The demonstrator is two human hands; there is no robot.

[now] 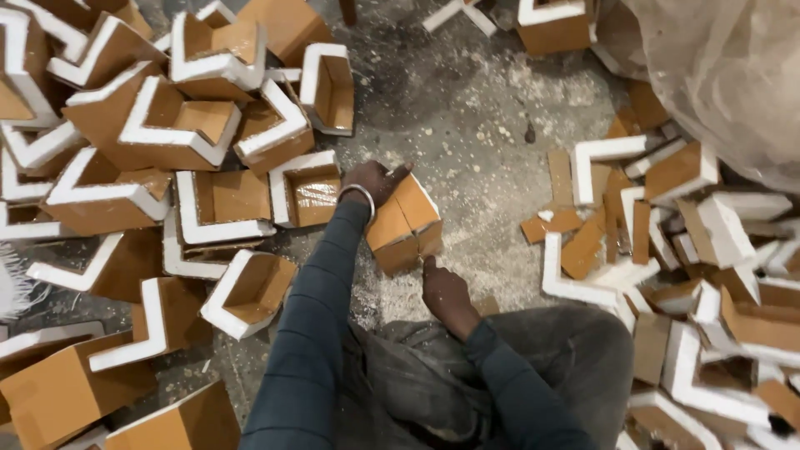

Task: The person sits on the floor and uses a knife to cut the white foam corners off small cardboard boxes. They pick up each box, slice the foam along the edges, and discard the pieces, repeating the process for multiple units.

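My left hand [377,180] grips the top of a brown cardboard-faced foam corner piece [406,223] that stands on the dusty concrete floor in front of me. A metal bangle sits on that wrist. My right hand [446,290] is below the piece, fingers curled, thumb up against its lower right edge. Both arms wear dark blue-grey sleeves. I cannot tell whether the right hand holds anything small.
A big heap of finished brown-and-white corner pieces [200,125] fills the left side. Loose white foam angles and brown cardboard strips [617,225] lie in a pile at right. A clear plastic bag [725,75] is at top right. Foam crumbs cover the floor [467,108].
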